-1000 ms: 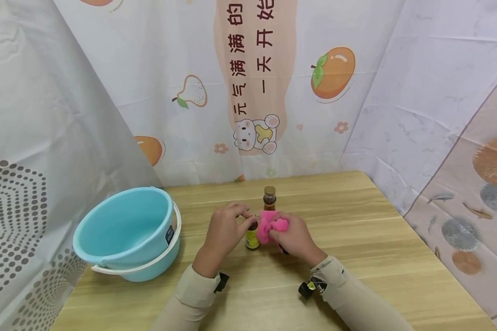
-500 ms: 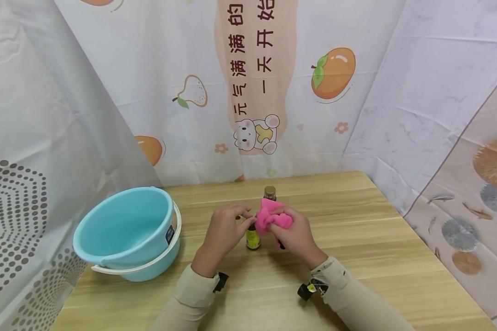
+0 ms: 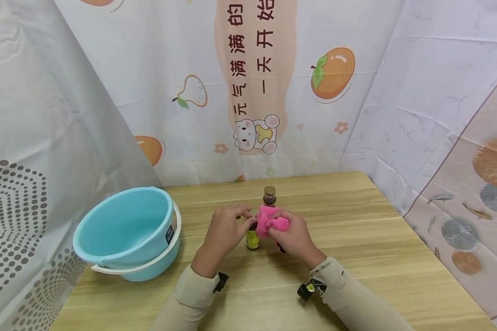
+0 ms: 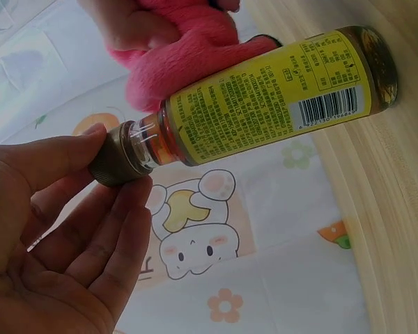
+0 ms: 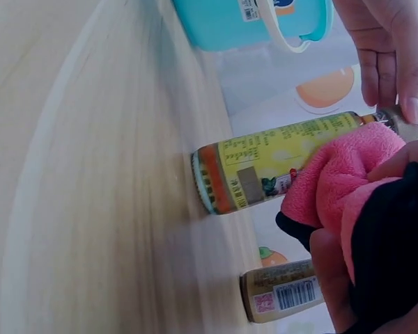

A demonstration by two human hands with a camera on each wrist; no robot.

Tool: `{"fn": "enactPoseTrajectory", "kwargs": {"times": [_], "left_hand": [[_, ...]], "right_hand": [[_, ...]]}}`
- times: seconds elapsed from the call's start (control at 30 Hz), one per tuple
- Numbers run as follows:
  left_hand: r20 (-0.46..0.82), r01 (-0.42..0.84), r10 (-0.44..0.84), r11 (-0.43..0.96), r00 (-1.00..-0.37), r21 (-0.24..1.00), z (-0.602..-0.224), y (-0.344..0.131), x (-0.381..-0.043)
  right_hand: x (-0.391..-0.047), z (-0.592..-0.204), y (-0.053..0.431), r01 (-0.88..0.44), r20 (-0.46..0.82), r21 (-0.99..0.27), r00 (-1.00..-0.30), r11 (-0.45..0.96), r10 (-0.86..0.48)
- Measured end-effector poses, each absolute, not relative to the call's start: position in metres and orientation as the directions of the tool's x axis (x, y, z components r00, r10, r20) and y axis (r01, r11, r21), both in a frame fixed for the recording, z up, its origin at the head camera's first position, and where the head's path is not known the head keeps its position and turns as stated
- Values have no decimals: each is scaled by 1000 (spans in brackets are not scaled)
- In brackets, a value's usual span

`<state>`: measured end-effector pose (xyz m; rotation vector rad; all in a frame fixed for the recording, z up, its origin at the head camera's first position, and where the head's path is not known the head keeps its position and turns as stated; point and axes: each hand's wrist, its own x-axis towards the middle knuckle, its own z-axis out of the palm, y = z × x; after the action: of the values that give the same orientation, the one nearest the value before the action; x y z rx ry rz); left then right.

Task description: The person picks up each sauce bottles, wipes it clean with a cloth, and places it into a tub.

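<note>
My left hand pinches the brownish-gold cap of a glass sauce bottle with a yellow label. The bottle stands upright on the wooden table. In my right hand is a bunched pink cloth with a black edging and underside, gripped between thumb and fingers. Its pink fluffy face lies against the bottle's upper side, just below the cap, in the right wrist view. A second bottle, dark with a gold cap, stands behind the cloth, its lower part hidden in the head view.
A light blue bucket with a white handle stands at the table's left. Behind the table hangs a white curtain printed with fruit and lettering. Both wrists carry small black cameras.
The right hand has shifted the cloth slightly up and away, then back down, along the yellow-labelled bottle. My left hand stays on the cap, and the bottle keeps its place.
</note>
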<state>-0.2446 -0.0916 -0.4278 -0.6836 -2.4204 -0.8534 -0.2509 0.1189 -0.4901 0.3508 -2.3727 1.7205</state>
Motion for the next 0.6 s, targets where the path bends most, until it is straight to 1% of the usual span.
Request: {"fn": "enactPoseTrajectory", "kwargs": {"times": [0.33, 0.6], "left_hand": [[560, 561, 264, 686, -785, 464, -426, -89, -245], [587, 565, 237, 675, -774, 474, -430, -90, -246]], "right_hand": [[-254, -498, 121, -239, 210, -881, -971, 408, -114], [-257, -509, 122, -210, 166, -864, -977, 458, -136]]}}
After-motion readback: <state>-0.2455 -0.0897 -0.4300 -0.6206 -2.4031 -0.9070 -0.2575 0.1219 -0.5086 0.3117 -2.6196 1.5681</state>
